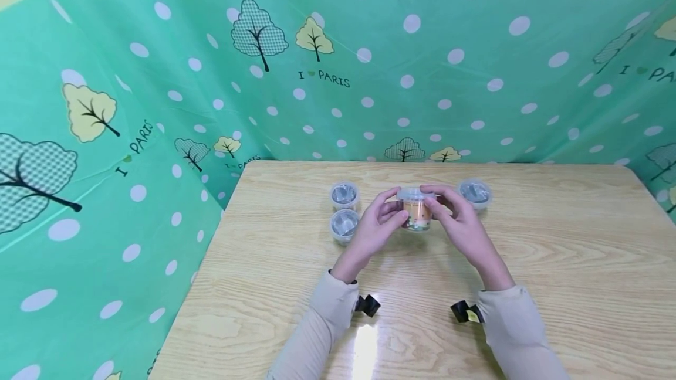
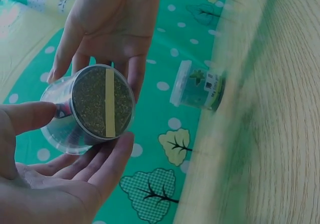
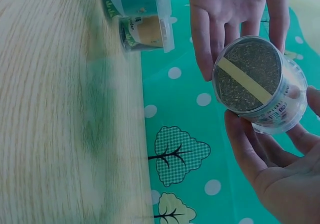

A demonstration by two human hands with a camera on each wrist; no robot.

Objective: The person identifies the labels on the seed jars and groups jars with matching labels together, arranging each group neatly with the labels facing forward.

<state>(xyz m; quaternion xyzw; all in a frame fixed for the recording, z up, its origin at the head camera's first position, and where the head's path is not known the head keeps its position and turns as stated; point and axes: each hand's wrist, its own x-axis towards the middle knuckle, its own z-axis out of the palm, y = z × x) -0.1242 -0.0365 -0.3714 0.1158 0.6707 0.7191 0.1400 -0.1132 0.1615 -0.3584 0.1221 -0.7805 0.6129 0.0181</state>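
A clear plastic cup (image 1: 417, 216) with a translucent lid and an orange printed label is held up between both hands over the table. In the left wrist view the cup's base (image 2: 92, 103) shows dark, grainy, soil-like filling with a pale yellow strip across it. My left hand (image 1: 377, 221) grips the cup's left side, thumb on the front and fingers curled behind. On the other side my right hand (image 1: 458, 219) holds it near the lid, thumb and fingertips against the rim. The right wrist view shows lettering on the cup's wall (image 3: 280, 108).
Two similar lidded cups, a back one (image 1: 344, 194) and a front one (image 1: 344, 225), stand left of the hands. Another lidded cup (image 1: 475, 193) stands behind the right hand. The wooden table (image 1: 570, 274) meets a green dotted cloth (image 1: 443, 75) at the back and left.
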